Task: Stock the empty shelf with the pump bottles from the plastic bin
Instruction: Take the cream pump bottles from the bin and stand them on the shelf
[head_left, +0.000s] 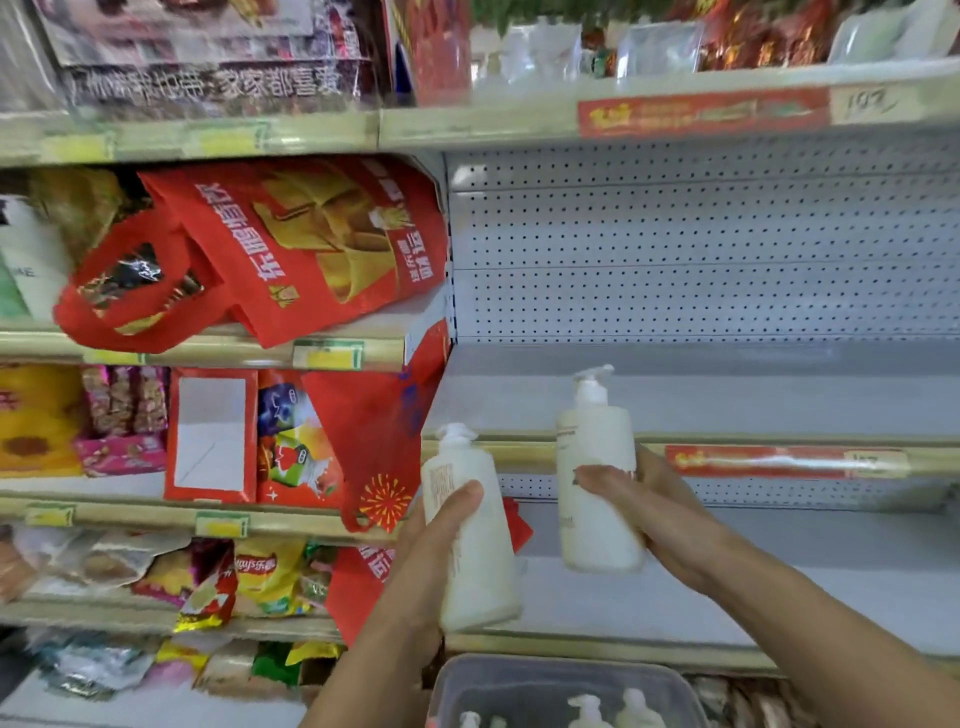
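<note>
My left hand (441, 535) grips a white pump bottle (470, 535) upright, in front of the lower grey shelf. My right hand (639, 499) holds a second white pump bottle (595, 467), raised level with the front rail of the bare grey shelf (727, 400). That shelf has a white pegboard back and nothing standing on it. At the bottom of the view sits the clear plastic bin (561, 670), with several more white pump bottles (613, 709) inside.
Left of the bare shelf hang red gift bags (291, 249) and stand stocked snack shelves (156, 566). A red price strip (779, 462) runs along the shelf rail. Another bare grey shelf (779, 597) lies just below. Packaged goods fill the top shelf (675, 47).
</note>
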